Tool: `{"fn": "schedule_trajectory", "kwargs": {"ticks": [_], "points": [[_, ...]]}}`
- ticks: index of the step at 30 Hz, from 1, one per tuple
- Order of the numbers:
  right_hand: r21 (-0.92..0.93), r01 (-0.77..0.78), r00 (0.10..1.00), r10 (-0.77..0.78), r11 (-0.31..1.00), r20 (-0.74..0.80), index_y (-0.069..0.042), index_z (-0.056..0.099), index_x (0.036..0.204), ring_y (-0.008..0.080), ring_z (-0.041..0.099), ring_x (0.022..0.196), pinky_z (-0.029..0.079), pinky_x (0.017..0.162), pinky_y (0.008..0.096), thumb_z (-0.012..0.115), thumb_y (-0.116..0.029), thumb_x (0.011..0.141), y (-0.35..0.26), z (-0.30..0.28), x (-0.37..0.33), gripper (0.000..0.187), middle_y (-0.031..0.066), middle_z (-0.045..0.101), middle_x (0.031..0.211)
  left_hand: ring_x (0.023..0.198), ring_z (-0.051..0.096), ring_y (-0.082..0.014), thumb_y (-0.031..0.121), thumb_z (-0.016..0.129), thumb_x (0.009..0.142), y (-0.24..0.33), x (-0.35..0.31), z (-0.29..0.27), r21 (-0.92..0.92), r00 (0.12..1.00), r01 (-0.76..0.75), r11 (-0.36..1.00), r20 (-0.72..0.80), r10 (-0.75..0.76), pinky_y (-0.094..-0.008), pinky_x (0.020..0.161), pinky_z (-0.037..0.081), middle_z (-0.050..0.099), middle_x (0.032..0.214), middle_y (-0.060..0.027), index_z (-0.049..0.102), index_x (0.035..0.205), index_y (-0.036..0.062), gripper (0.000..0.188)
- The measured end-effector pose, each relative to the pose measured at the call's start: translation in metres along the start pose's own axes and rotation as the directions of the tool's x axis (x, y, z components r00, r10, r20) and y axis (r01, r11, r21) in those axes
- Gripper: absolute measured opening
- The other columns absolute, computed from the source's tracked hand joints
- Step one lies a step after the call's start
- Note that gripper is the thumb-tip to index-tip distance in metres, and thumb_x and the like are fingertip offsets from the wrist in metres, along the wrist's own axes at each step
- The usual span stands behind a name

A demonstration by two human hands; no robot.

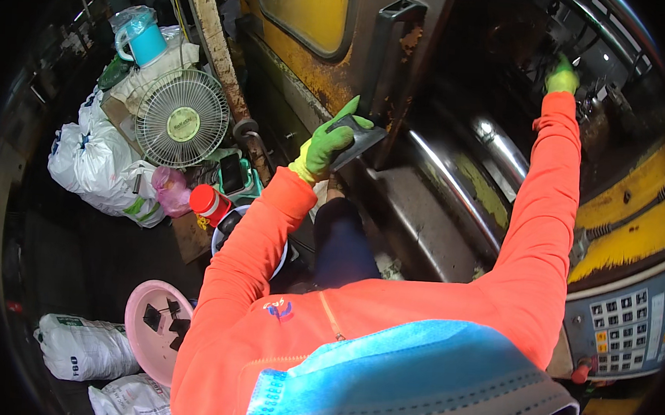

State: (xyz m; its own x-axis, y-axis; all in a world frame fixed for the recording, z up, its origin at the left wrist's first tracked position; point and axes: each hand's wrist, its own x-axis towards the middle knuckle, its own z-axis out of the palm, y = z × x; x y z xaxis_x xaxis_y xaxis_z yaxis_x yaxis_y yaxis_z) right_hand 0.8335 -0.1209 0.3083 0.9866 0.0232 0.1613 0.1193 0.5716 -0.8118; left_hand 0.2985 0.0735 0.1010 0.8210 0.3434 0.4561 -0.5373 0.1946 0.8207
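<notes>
My left hand (327,147), in a yellow-green glove, is closed on a dark, flat, square-edged plastic piece (361,143). It is just below the black handle (390,49) of the machine's yellow door (355,66). My right arm stretches far forward into the dark inside of the machine. At its end my right hand (563,77), in the same kind of glove, is beside dark metal parts. Its fingers are too dim and small to make out, and so is anything they touch.
Shiny steel bars (454,187) cross the machine below my arms. A button control panel (633,328) is at the right. On the left are a fan (183,117), white bags (87,161), a blue pitcher (144,45), a red-lidded container (209,203) and a pink basin (137,325) holding dark pieces.
</notes>
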Motion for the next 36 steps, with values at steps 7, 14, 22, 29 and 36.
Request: {"fn": "schedule_trajectory", "kwargs": {"ticks": [7,14,22,29,36], "points": [[-0.576,0.253,0.962,-0.265,0.777,0.065,-0.016,0.057,0.078,0.0173,0.047,0.044,0.031,0.038,0.032,0.073,-0.029,0.085,0.064,-0.008,0.1,0.021,0.001,0.052,0.059,0.118,0.057,-0.0208,0.034,0.07,0.082,0.002,0.001,-0.03,-0.055,0.993,-0.03,0.998,-0.112,0.024,-0.0317,0.109,0.037,0.063,0.121,-0.0101,0.035,0.147,-0.005,0.083],[-0.907,0.416,0.775,-0.55,0.071,0.312,-0.006,0.069,0.114,0.0408,0.064,0.106,0.048,0.092,0.0486,0.05,-0.053,0.084,0.072,-0.002,0.134,0.059,0.0228,0.069,0.109,0.11,0.063,-0.0211,0.035,0.056,0.098,-0.035,-0.092,-0.082,-0.349,0.844,-0.099,0.932,-0.526,-0.107,-0.0338,0.1,0.049,0.065,0.12,-0.0104,0.051,0.134,-0.0029,0.053],[-0.825,0.514,0.586,-0.799,0.233,0.14,-0.002,0.07,0.103,0.0424,0.065,0.099,0.051,0.085,0.049,0.051,-0.051,0.087,0.048,-0.023,0.1,0.056,0.0247,0.07,0.102,0.113,0.061,-0.031,0.02,0.049,0.096,-0.023,-0.198,-0.096,-0.144,0.742,-0.128,0.981,-0.671,-0.002,-0.042,0.104,0.048,0.063,0.119,-0.0172,0.056,0.125,-0.0019,0.037],[-0.309,0.678,0.734,-0.64,0.667,0.227,0.002,0.067,0.089,0.0153,0.061,0.059,0.047,0.061,0.0313,0.077,-0.047,0.081,-0.019,0.026,-0.101,0.051,0.0115,0.072,0.082,0.102,0.064,-0.0238,0.018,0.051,0.094,0.009,-0.216,-0.055,-0.182,0.714,-0.012,0.983,-0.69,-0.119,-0.0369,0.094,0.052,0.065,0.112,-0.0107,0.057,0.124,-0.0024,0.037],[0.567,0.813,-0.582,-0.132,-0.135,0.803,-0.01,0.07,0.11,0.0217,0.067,0.085,0.053,0.076,0.0359,0.066,-0.005,0.075,0.002,0.06,-0.396,0.036,0.0046,0.07,0.109,0.093,0.064,-0.0178,0.026,0.047,0.104,0.063,-0.176,0.013,0.279,0.964,0.042,0.959,-0.265,0.035,-0.0323,0.085,0.051,0.067,0.102,-0.0098,0.055,0.129,-0.0022,0.039]]}}
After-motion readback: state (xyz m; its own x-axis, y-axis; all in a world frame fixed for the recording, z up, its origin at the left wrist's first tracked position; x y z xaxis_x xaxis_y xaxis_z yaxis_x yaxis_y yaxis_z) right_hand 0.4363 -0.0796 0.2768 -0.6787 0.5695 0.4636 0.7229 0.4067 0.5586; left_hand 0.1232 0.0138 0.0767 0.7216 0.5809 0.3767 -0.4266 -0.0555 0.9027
